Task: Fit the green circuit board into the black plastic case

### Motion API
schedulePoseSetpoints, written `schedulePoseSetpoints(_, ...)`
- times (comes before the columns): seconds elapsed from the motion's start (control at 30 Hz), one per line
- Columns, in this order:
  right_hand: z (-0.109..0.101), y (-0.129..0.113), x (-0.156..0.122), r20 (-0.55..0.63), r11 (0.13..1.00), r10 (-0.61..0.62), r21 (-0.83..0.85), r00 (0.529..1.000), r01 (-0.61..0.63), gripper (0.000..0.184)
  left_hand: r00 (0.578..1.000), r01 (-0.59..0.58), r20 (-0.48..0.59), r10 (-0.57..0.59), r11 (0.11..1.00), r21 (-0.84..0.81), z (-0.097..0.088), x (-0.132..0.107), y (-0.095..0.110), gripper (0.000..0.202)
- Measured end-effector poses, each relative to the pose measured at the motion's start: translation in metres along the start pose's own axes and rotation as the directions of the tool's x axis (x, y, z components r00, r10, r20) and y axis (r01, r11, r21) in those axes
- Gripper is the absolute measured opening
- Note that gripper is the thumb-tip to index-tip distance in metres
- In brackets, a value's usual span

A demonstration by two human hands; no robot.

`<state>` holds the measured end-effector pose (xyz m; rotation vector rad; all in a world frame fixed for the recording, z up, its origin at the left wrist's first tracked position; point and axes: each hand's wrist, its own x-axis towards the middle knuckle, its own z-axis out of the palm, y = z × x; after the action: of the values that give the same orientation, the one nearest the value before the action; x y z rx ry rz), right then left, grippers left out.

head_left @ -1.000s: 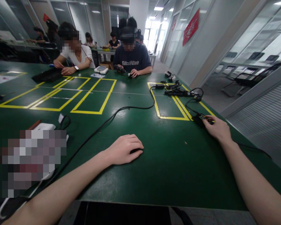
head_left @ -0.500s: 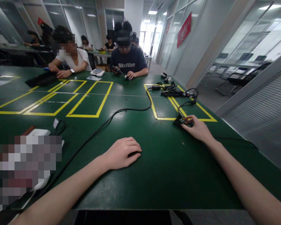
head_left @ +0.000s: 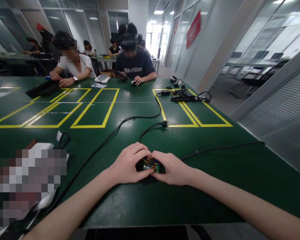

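Both of my hands meet at the middle of the green table (head_left: 205,186), close to its near edge. Between them lies a small open black device (head_left: 150,164) with a green circuit board and coloured parts showing. My left hand (head_left: 130,163) curls round its left side and my right hand (head_left: 171,168) grips its right side. Two black cables run from the device, one (head_left: 150,128) toward the yellow tape and one (head_left: 222,147) off to the right.
Yellow tape rectangles (head_left: 97,110) mark the table. A pile of black adapters and cables (head_left: 187,96) lies at the far right. Two people (head_left: 133,65) sit across the table working with small items. White objects (head_left: 41,146) sit at my left.
My right hand has dragged the black device from the right yellow rectangle to the table's middle, beside my left hand, which now closes on it. Its cables trailed along.
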<state>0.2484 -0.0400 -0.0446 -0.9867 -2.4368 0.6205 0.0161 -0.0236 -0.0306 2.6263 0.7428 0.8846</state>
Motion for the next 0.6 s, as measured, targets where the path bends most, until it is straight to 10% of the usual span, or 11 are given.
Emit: schedulePoseSetpoints(0.6, 0.0039, 0.0008, -0.0009, -0.172, 0.996, -0.047, 0.060, 0.984, 0.058, 0.030, 0.977, 0.044, 0.204, -0.061, 0.995, 0.086, 0.0062, -0.0020, -0.0079, 0.091)
